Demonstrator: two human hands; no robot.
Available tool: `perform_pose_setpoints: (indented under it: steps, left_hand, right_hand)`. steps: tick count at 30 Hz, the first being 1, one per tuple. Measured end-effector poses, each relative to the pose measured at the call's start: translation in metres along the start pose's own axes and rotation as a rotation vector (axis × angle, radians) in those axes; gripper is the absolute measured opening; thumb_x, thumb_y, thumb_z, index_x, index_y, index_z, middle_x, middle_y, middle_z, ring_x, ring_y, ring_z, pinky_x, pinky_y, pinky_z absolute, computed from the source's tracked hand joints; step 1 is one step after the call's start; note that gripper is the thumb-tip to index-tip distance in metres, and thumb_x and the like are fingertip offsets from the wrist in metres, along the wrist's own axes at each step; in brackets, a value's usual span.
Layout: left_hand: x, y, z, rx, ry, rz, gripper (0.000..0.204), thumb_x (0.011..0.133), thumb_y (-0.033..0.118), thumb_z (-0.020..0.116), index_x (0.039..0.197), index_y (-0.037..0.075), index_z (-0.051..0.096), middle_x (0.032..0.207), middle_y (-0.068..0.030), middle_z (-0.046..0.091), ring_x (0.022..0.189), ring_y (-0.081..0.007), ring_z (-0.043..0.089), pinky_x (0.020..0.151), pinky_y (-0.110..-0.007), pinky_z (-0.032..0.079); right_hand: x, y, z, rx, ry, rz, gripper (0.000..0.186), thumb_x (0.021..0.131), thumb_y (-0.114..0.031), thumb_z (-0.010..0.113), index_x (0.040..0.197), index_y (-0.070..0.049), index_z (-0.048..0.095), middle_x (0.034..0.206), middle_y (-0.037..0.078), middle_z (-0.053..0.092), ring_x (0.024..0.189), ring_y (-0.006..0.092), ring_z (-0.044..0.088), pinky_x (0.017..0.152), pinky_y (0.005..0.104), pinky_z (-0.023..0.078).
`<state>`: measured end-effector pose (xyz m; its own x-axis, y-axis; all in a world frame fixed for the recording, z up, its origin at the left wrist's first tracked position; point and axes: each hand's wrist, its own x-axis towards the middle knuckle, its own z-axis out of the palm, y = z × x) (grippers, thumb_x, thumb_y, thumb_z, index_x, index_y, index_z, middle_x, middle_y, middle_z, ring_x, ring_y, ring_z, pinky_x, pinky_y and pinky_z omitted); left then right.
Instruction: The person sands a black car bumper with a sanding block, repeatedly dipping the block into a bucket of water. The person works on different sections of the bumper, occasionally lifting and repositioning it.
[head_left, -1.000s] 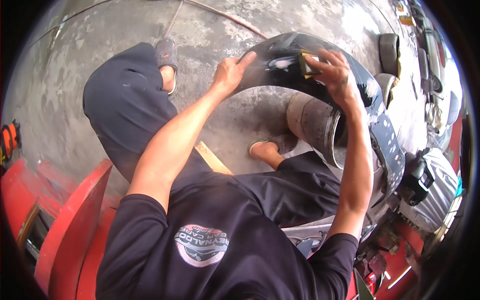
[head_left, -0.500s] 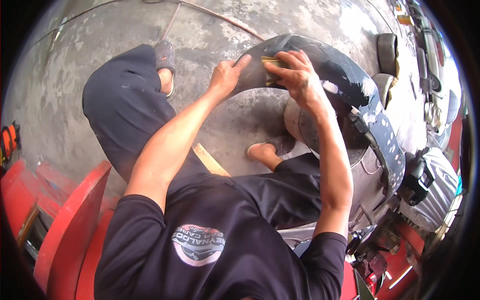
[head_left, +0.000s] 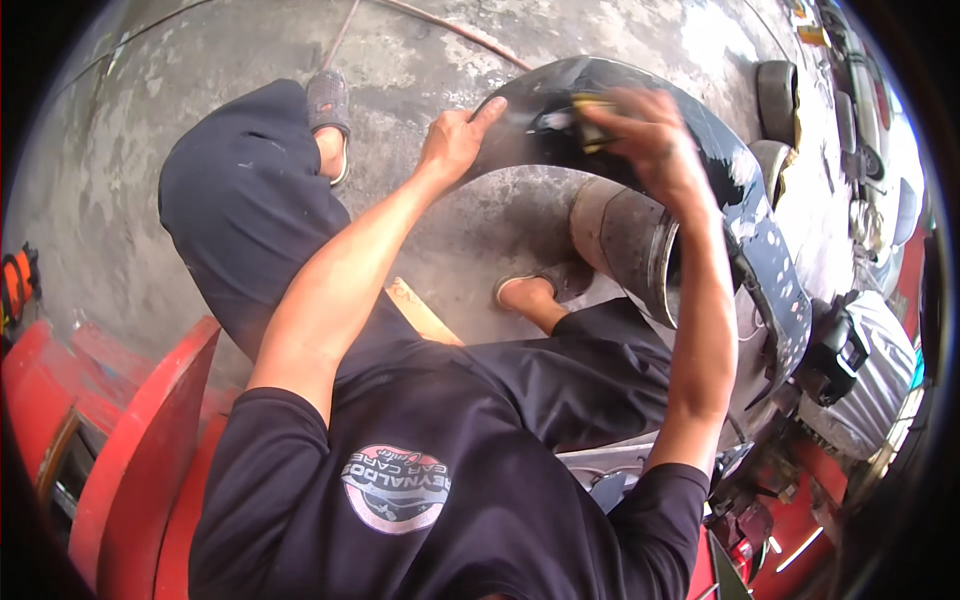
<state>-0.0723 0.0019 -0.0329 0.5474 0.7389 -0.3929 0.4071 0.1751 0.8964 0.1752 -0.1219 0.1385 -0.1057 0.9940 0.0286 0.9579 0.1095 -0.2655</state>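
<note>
A curved black car body panel with pale scuffed patches arches before me, over a worn drum-like cylinder. My left hand grips the panel's left end, with the thumb on its face. My right hand, blurred by motion, is closed on a yellow-and-dark sanding pad against the panel's upper middle. Part of the panel is hidden under this hand and forearm.
Red panels stand at lower left. Tyres lie at upper right, near a covered grey bundle. A pale wooden strip lies between my legs on the concrete floor, where a hose runs.
My right hand and pad swept left along the panel, then back rightward, ending a little left of where they began. My left hand stays on the panel's end, slightly higher.
</note>
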Motion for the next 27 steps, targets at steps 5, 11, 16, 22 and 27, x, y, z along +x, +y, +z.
perform_pose_setpoints:
  steps: [5,11,16,22,27]
  left_hand:
    - [0.004,-0.006,0.010,-0.025,0.021,0.018,0.083,0.099,0.075,0.065,0.085,-0.006,0.075,0.075,-0.0217,0.071,0.076,-0.0310,0.070,0.077,-0.049,0.053]
    - [0.001,-0.001,-0.001,0.031,-0.011,0.005,0.083,0.098,0.076,0.065,0.086,-0.005,0.076,0.076,-0.0221,0.071,0.077,-0.0312,0.070,0.078,-0.050,0.053]
    - [0.001,-0.009,0.013,-0.021,0.061,0.058,0.084,0.102,0.074,0.063,0.083,-0.007,0.072,0.068,-0.0182,0.060,0.072,-0.0231,0.059,0.072,-0.046,0.050]
    - [0.001,-0.003,0.003,0.062,-0.007,0.008,0.086,0.099,0.078,0.062,0.093,-0.006,0.079,0.077,-0.0226,0.073,0.078,-0.0311,0.072,0.078,-0.049,0.054]
    - [0.001,0.000,0.009,-0.047,0.026,0.059,0.087,0.100,0.076,0.062,0.086,-0.008,0.074,0.071,-0.0204,0.066,0.075,-0.0273,0.066,0.075,-0.047,0.052]
  right_hand:
    - [0.002,-0.024,0.043,0.094,0.104,-0.031,0.061,0.074,0.004,0.083,0.129,-0.021,0.084,0.137,0.011,0.073,0.129,0.0361,0.065,0.122,0.0508,0.045]
    - [-0.009,0.010,0.002,-0.016,0.042,0.054,0.062,0.073,0.002,0.085,0.130,-0.021,0.083,0.136,0.015,0.073,0.122,0.0358,0.066,0.113,0.0472,0.046]
    - [0.007,-0.041,0.042,0.122,0.101,-0.017,0.060,0.074,0.004,0.083,0.128,-0.022,0.084,0.137,0.012,0.071,0.129,0.0378,0.060,0.119,0.0479,0.047]
    - [-0.012,0.009,0.007,-0.003,0.098,0.050,0.064,0.070,0.001,0.088,0.129,-0.024,0.084,0.135,0.009,0.074,0.124,0.0349,0.065,0.114,0.0473,0.051]
    - [0.009,-0.038,0.052,0.032,0.053,-0.053,0.060,0.073,0.001,0.082,0.128,-0.023,0.084,0.140,0.010,0.071,0.134,0.0350,0.062,0.126,0.0532,0.037]
